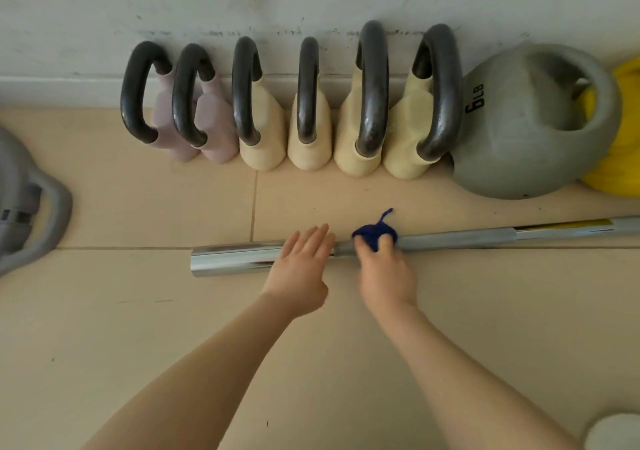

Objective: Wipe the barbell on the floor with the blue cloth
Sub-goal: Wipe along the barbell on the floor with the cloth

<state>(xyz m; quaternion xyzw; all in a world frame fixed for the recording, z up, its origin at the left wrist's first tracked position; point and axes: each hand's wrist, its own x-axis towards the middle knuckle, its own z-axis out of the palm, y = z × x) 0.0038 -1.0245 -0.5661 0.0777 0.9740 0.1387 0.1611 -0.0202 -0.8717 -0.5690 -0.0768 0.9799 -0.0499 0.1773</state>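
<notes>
A chrome barbell [450, 238] lies across the beige tiled floor, its thick sleeve end at the left and its shaft running off the right edge. My right hand [384, 269] presses a bunched dark blue cloth [374, 234] onto the shaft just right of the sleeve's collar. A loose strand of the cloth sticks up behind it. My left hand [301, 269] lies flat on the sleeve with fingers straight and together, holding nothing.
Several kettlebells [311, 103] with dark handles stand in a row against the white wall. To their right lie a grey 6 LB kettlebell [519, 137] and a yellow object [620, 158]. Another grey weight [24, 203] sits at the left edge. A white object [613, 432] shows bottom right.
</notes>
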